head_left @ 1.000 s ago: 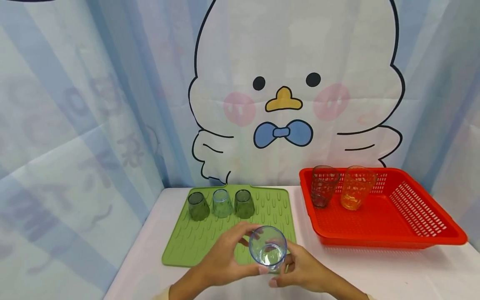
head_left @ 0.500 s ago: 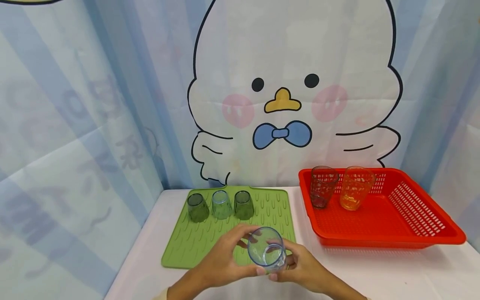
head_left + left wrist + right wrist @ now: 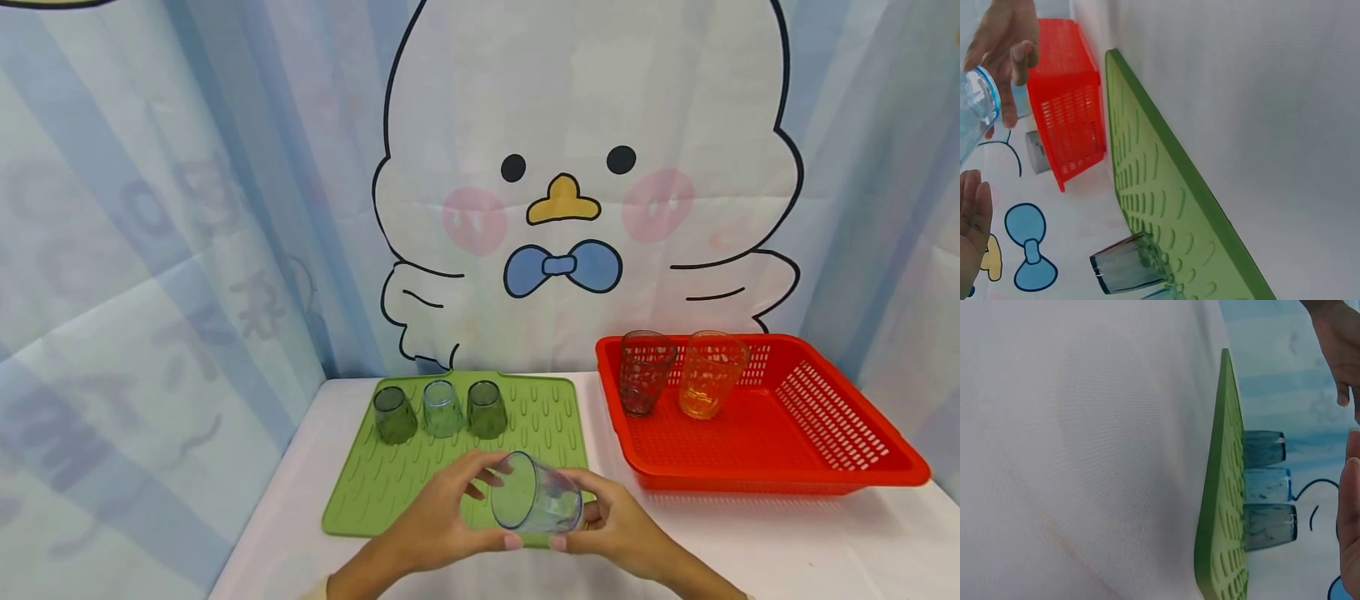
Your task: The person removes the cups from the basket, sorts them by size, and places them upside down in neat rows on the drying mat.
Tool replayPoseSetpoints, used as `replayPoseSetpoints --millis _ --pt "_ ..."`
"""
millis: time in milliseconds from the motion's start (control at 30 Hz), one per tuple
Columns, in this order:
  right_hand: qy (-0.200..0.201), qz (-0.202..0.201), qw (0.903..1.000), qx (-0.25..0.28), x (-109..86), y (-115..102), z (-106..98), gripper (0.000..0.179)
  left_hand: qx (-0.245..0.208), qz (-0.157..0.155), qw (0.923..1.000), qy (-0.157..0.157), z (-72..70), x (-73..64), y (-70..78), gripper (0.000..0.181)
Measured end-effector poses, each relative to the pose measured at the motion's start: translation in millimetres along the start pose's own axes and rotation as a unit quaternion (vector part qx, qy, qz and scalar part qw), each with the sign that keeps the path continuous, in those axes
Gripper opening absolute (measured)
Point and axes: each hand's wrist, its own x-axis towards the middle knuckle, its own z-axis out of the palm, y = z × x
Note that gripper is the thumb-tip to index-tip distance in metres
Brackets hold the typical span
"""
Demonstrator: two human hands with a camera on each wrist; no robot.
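Observation:
A clear bluish drinking glass (image 3: 536,493) is tilted on its side above the mat's front edge, its mouth facing left. My right hand (image 3: 618,525) grips it round the base end, thumb below and fingers behind. At the rim, my left hand (image 3: 431,525) has thumb and fingers spread around the mouth. In the left wrist view the left hand's fingers (image 3: 974,209) look fairly straight, right by the mouth end, while the base faces the right hand. Three glasses stand upside down along the back of the green drying mat (image 3: 420,492): a grey one (image 3: 395,417), a pale blue one (image 3: 442,410) and another grey one (image 3: 487,410).
A red plastic basket (image 3: 765,479) stands to the right of the mat. Inside at its left lean a dark-tinted glass (image 3: 643,375) and an amber-looking glass (image 3: 708,375). A white cloth (image 3: 750,550) covers the table. Printed curtains (image 3: 465,333) hang behind and at the sides.
The held glass has turned from mouth toward the camera to lying sideways, mouth left. My right hand has shifted slightly right with the base. The glasses on the mat and in the basket stay put.

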Motion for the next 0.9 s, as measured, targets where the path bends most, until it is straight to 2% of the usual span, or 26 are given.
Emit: replayPoseSetpoints --millis 267,400,700,900 --pt "0.001 0.000 0.9996 0.029 -1.9 -2.0 -1.9 0.066 0.007 -0.027 0.9996 -0.008 -0.3 0.0 -3.3 0.076" --pt "0.012 0.005 0.9996 0.024 -2.0 -3.2 -0.6 0.066 0.004 -0.039 0.9991 -0.015 -1.2 -0.4 -3.4 0.076" --pt "0.022 -0.027 0.9991 0.023 0.4 -2.0 5.1 0.056 0.000 -0.053 0.9983 -0.021 -3.9 -3.1 -4.9 0.078" --pt "0.052 -0.033 0.9981 -0.002 3.2 -2.6 5.6 0.058 0.000 -0.064 0.9977 -0.022 -6.1 -7.9 -10.1 0.086"
